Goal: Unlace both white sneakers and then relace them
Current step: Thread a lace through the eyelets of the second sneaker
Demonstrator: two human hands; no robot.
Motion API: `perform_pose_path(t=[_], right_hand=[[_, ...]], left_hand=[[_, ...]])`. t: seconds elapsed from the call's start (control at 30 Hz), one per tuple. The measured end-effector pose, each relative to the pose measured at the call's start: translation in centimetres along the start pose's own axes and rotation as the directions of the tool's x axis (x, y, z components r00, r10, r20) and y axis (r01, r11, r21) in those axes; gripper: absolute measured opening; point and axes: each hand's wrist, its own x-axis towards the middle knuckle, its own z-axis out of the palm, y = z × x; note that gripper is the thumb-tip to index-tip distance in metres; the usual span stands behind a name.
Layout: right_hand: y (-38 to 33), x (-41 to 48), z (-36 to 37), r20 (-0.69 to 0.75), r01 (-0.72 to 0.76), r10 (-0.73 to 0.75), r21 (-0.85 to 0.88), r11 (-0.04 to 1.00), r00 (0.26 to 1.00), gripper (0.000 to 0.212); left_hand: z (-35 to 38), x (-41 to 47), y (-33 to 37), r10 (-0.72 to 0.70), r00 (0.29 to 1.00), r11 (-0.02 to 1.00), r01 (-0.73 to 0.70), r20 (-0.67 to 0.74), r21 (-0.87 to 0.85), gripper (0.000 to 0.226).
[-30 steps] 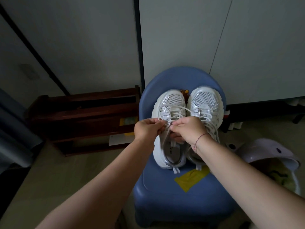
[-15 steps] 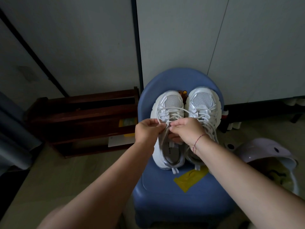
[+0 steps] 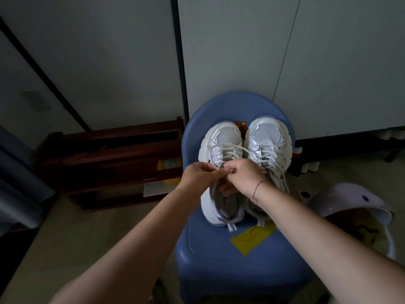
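A view from the person's head, looking down in a dim room. At far left a dark wooden rack [image 3: 109, 154] stands against the wall. Just right of it is a blue plastic chair [image 3: 219, 270], and on its seat a pair of white sneakers sit side by side, toes pointing away.

The left hand [image 3: 197, 175] hovers over the middle of the left-hand sneaker [image 3: 221, 137], fingers curled and pinching its white lace [image 3: 228, 148] near one end. The right hand [image 3: 244, 175], with a thin red thread at the wrist, meets it fingertip to fingertip, also curled and apparently pinching the same lace. Loose loops of lace lie slack across the eyelets near the toe.

The right-hand sneaker [image 3: 268, 137] sits touching its partner, its lace crossed all the way up. A strip of yellow tape [image 3: 252, 238] lies on the seat nearer the viewer. At far right is a pale plastic tub [image 3: 341, 200].

The step in hand looks like work on the left-hand sneaker's upper eyelets; whether the lace is going out or in cannot be told. The next move calls for one hand to steady the shoe while the other draws the lace end through an eyelet.
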Motion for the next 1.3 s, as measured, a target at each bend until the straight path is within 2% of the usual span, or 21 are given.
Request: perform_pose_path(t=[0.2, 0.27, 0.3, 0.37, 0.47, 0.5, 0.53, 0.57, 0.63, 0.7, 0.73, 0.8, 0.83, 0.93, 1.07, 1.13, 1.2, 1.23, 1.3], right_hand=[[0.8, 0.5, 0.6, -0.055, 0.049, -0.051, -0.020, 0.999, 0.997, 0.025], [0.6, 0.5, -0.1, -0.032, 0.089, -0.095, -0.157, 0.984, 0.995, 0.026], [0.3, 0.3, -0.5, 0.017, 0.131, -0.131, -0.263, 0.956, 0.991, 0.028], [-0.3, -0.7, -1.3, 0.231, 0.228, -0.136, -0.442, 0.867, 0.964, 0.033], [-0.7, -2.9, -1.8, 0.568, 0.284, 0.080, -0.522, 0.804, 0.819, 0.028], [-0.6, -3.4, -1.9, 0.621, 0.280, 0.146, -0.535, 0.797, 0.770, 0.024], [-0.6, -3.7, -2.0, 0.634, 0.274, 0.179, -0.548, 0.791, 0.752, 0.020], [-0.5, -3.8, -2.2, 0.613, 0.256, 0.180, -0.553, 0.793, 0.769, 0.016], [-0.4, -3.4, -2.6, 0.486, 0.192, 0.095, -0.506, 0.841, 0.869, 0.013], [-0.3, -2.7, -2.8, 0.267, 0.125, -0.025, -0.363, 0.923, 0.963, 0.010], [-0.2, -2.4, -2.8, 0.159, 0.099, -0.057, -0.273, 0.957, 0.986, 0.010], [0.0, -1.6, -2.1, 0.026, 0.070, -0.067, -0.165, 0.984, 0.997, 0.012], [0.1, -1.3, -1.6, -0.001, 0.065, -0.066, -0.170, 0.983, 0.998, 0.016], [0.5, -0.5, 0.1, -0.047, 0.063, -0.077, -0.247, 0.967, 0.996, 0.029], [0.9, 0.0, 0.7, -0.071, 0.070, -0.100, -0.338, 0.939, 0.992, 0.026], [0.8, -0.3, 0.3, 0.002, 0.105, -0.112, -0.365, 0.925, 0.994, 0.027], [0.3, -1.3, -0.1, 0.205, 0.125, -0.053, -0.356, 0.926, 0.977, 0.027], [-0.1, -1.9, -0.3, 0.338, 0.123, 0.005, -0.356, 0.926, 0.941, 0.025], [-0.6, -3.0, -0.9, 0.553, 0.115, 0.137, -0.397, 0.911, 0.822, 0.021]], left_hand=[[-0.4, 0.0, -0.2, 0.072, 0.993, 0.996, -0.067, -0.088, 0.059, 0.023], [-0.6, -0.1, -0.4, 0.085, 0.989, 0.996, -0.080, -0.120, 0.046, 0.020], [-0.7, 0.0, -0.5, 0.089, 0.987, 0.996, -0.083, -0.136, 0.044, 0.020], [-0.9, 0.1, -0.6, 0.084, 0.985, 0.996, -0.083, -0.152, 0.016, 0.021], [-0.9, -0.1, -0.3, 0.045, 0.988, 0.997, -0.054, -0.145, -0.061, 0.018], [-0.9, -0.2, -0.3, 0.037, 0.990, 0.996, -0.047, -0.135, -0.076, 0.017], [-0.9, -0.2, -0.2, 0.032, 0.991, 0.995, -0.044, -0.127, -0.086, 0.016], [-0.9, -0.2, -0.2, 0.030, 0.992, 0.995, -0.042, -0.123, -0.093, 0.016], [-0.9, -0.2, -0.2, 0.024, 0.993, 0.994, -0.037, -0.118, -0.103, 0.015], [-0.8, -0.3, -0.1, 0.019, 0.993, 0.994, -0.031, -0.114, -0.108, 0.015], [-0.8, -0.4, -0.1, 0.020, 0.993, 0.994, -0.033, -0.114, -0.109, 0.015], [-0.8, -0.4, -0.1, 0.026, 0.993, 0.993, -0.038, -0.113, -0.111, 0.014], [-0.8, -0.5, -0.1, 0.027, 0.994, 0.993, -0.039, -0.111, -0.113, 0.014], [-0.7, -0.7, -0.2, 0.035, 0.994, 0.991, -0.048, -0.100, -0.125, 0.014], [-0.7, -0.5, -0.4, 0.047, 0.993, 0.993, -0.058, -0.111, -0.101, 0.017], [-0.6, -0.4, -0.5, 0.046, 0.992, 0.993, -0.058, -0.114, -0.102, 0.018], [-0.5, -0.4, -0.5, 0.044, 0.993, 0.992, -0.056, -0.112, -0.114, 0.014], [-0.5, -0.4, -0.5, 0.041, 0.994, 0.991, -0.054, -0.106, -0.124, 0.012], [-0.6, -0.4, -0.3, 0.032, 0.995, 0.990, -0.045, -0.094, -0.137, 0.012]])
